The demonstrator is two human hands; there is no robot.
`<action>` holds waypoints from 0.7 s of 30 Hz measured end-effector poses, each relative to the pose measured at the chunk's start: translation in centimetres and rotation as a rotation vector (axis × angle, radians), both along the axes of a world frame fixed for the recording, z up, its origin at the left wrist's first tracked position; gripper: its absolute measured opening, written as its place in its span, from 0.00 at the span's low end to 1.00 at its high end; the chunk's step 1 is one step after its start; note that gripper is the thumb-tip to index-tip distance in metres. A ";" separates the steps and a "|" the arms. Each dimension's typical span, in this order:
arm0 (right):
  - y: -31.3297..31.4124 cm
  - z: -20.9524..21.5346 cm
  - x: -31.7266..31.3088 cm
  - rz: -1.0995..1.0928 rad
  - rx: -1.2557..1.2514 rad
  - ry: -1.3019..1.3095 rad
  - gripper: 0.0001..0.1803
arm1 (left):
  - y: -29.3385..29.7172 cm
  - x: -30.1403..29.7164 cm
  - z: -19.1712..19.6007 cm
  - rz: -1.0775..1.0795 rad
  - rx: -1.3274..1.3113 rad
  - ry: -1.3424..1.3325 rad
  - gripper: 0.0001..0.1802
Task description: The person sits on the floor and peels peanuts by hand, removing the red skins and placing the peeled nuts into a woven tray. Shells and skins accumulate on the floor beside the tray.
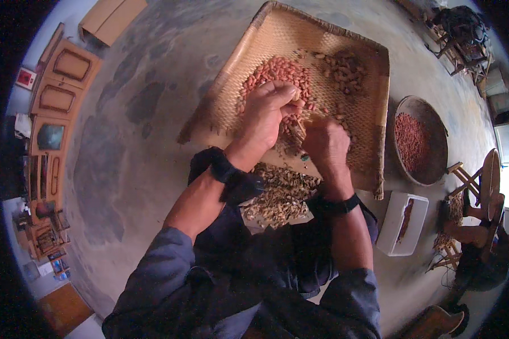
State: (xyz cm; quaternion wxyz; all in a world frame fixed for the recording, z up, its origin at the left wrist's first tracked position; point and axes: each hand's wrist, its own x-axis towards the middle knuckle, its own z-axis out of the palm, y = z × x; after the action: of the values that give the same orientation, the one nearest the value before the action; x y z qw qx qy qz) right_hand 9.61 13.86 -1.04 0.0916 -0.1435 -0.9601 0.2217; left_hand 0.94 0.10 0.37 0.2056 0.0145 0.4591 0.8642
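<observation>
My left hand point(260, 113) is closed in a pinch over a woven tray, its thumb and fingertips around what looks like a peanut point(297, 98). Right beside it, my right hand point(328, 144) makes a fist; a thin pale piece shows at its left side, too small to name. Shelled reddish peanuts point(277, 72) lie heaped on the woven tray point(316, 40), beyond my left hand. Darker unshelled peanuts point(345, 70) are piled at the tray's far right. Empty shells point(280, 195) cover the area between my knees, below the tray's near edge.
To the right stand a round basket point(440, 135) with reddish peanuts and a white box point(389, 226) with a brown filling. Another person point(492, 248) sits at the far right near a wooden stool point(464, 179). Wooden cabinets point(56, 101) and a cardboard box point(112, 21) are at the left.
</observation>
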 end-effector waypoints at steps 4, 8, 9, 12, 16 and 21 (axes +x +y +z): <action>0.8 3.1 0.2 -0.074 -0.839 0.253 0.18 | 0.7 0.7 1.0 -0.015 -0.076 -0.004 0.05; 0.0 4.6 0.2 -0.006 -0.875 0.231 0.16 | 1.1 1.5 1.6 -0.066 -0.116 0.033 0.06; 0.1 4.5 0.2 -0.009 -0.916 0.221 0.16 | 1.2 1.7 1.7 -0.087 -0.127 0.053 0.06; 0.3 4.7 0.4 -0.023 -0.992 0.208 0.16 | 1.8 1.8 1.1 -0.079 -0.146 0.097 0.07; 0.0 5.6 0.8 -0.062 -0.973 0.219 0.14 | 1.5 1.8 1.5 -0.153 -0.148 0.091 0.07; 0.1 6.1 0.9 -0.051 -1.060 0.215 0.13 | 1.2 1.8 1.9 -0.180 -0.206 0.100 0.07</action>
State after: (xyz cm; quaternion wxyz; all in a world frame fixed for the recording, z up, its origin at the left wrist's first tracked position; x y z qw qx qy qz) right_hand 10.56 13.96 5.02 0.1099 -0.1697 -0.6982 0.6867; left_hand 2.77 1.29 2.25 0.2595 0.0773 0.5518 0.7888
